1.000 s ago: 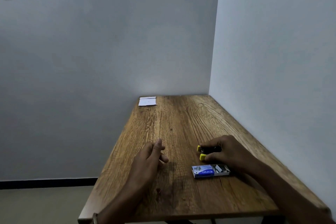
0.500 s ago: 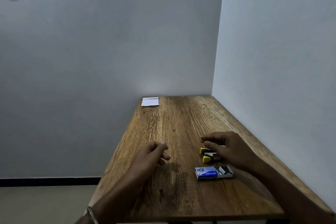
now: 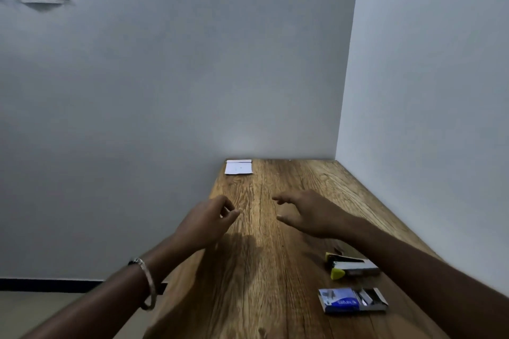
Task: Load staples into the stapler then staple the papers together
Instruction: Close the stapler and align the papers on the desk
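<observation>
A small yellow and black stapler (image 3: 351, 266) lies open on the wooden table (image 3: 275, 270) at the near right, under my right forearm. Just in front of it sits a blue staple box (image 3: 352, 300), slid open with staples showing. White papers (image 3: 238, 167) lie at the table's far left corner by the wall. My right hand (image 3: 308, 213) hovers over the table's middle, fingers spread and loosely curved, holding nothing. My left hand (image 3: 210, 219) hangs beside it to the left, fingers loosely curled and empty. Both hands are well short of the papers.
The table stands in a corner, with grey walls behind it and along its right side. Its left edge drops off to the floor. I wear a metal bangle (image 3: 147, 283) on my left wrist.
My right hand let go of the stapler and moved forward and up over the table's middle. My left hand also moved forward. The stapler now lies alone on the table.
</observation>
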